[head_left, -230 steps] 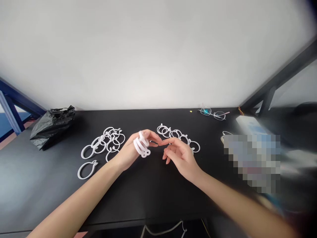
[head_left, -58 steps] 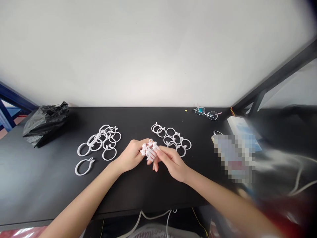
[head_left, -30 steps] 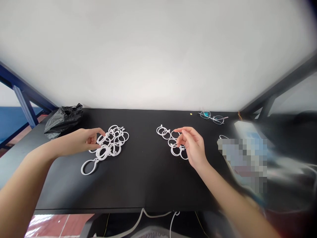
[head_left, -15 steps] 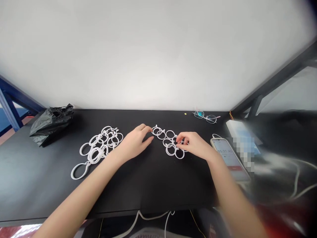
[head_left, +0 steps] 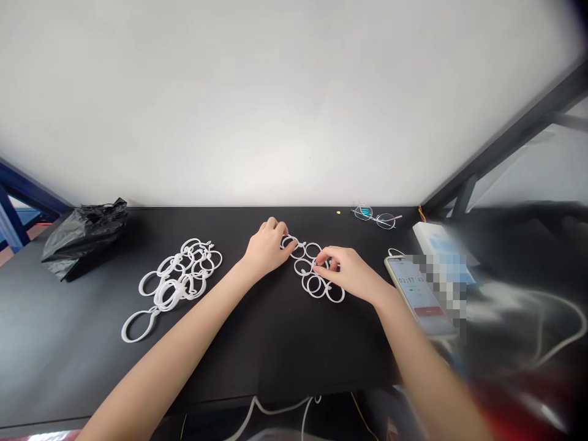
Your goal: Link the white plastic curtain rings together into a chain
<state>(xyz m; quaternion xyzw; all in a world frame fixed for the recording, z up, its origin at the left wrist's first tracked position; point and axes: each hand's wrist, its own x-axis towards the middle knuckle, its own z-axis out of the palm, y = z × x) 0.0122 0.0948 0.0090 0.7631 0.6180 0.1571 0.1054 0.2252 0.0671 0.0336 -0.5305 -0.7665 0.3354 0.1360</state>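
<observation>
Two groups of thin white rings with small knob-like ends lie on the black table. My left hand [head_left: 269, 248] is closed at the far left end of the right-hand group, thumb and fingertips on a white ring [head_left: 297, 248]. Over the middle of that same group, my right hand [head_left: 344, 269] has its thumb and forefinger pinched on another white ring [head_left: 303, 267]; its palm and fingers hide part of the group. The larger, overlapping pile of white rings [head_left: 168, 295] lies left of my left forearm, with one ring [head_left: 138, 326] sticking out toward the front.
A crumpled black plastic bag [head_left: 85, 239] sits at the back left. Eyeglasses [head_left: 384, 220] lie at the back right near a small yellow bit [head_left: 339, 212]. A phone [head_left: 420, 294] with a cable and a white box [head_left: 436, 245] are beside my right forearm. A white wall rises behind the table [head_left: 275, 343].
My left hand has come onto the leftmost ring of the right group, its fingers closing. My right hand has shifted slightly left over the rings. The view has moved a little.
</observation>
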